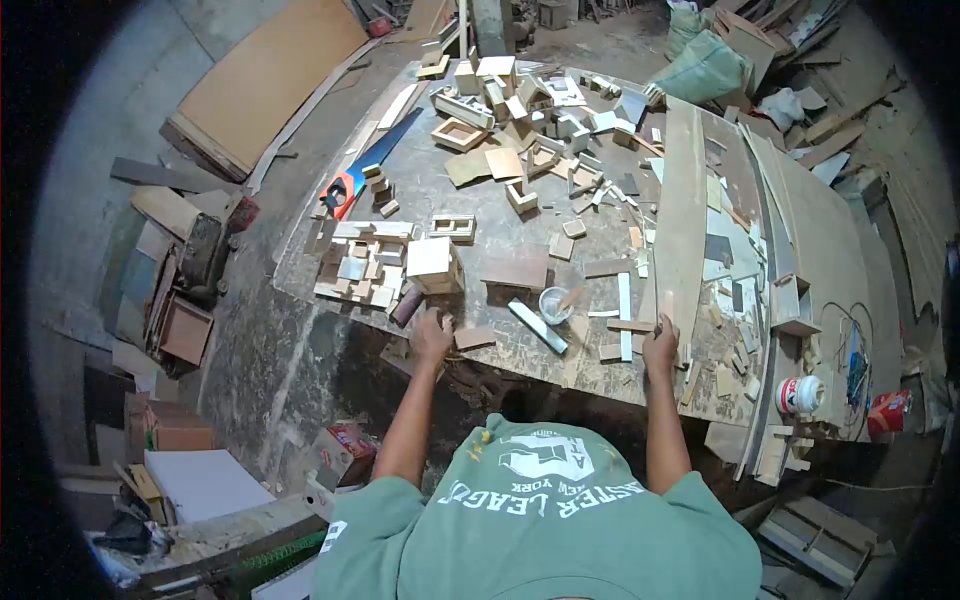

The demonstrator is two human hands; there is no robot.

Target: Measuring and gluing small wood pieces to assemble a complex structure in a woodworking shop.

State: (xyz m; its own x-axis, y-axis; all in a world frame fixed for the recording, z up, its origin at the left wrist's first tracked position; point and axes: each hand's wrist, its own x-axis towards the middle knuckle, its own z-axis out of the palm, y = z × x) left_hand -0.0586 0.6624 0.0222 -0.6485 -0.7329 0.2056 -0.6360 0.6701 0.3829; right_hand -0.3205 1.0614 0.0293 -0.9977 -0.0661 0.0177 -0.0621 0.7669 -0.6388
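Observation:
My left hand (432, 338) rests at the near table edge, its fingers bent and a little apart, with nothing visible in it. Beside it lie a dark rounded block (407, 306) and a flat brown wood piece (475, 338). Just beyond stands a small box-shaped wooden model (434, 264) with a pale top. My right hand (660, 348) is over the table's right part, fingers curled round something small and dark that I cannot make out. Left of it, a brown strip (630, 325) crosses a white strip (625, 300). A clear tub (555, 304) has a wooden stick in it.
A blue-bladed handsaw (375, 160) lies at the far left of the table (400, 180). Wood offcuts (520, 150) crowd the back. A long board (682, 200) runs along the right, with a white jar (800, 395) near the right edge. Boards (270, 80) lie on the floor.

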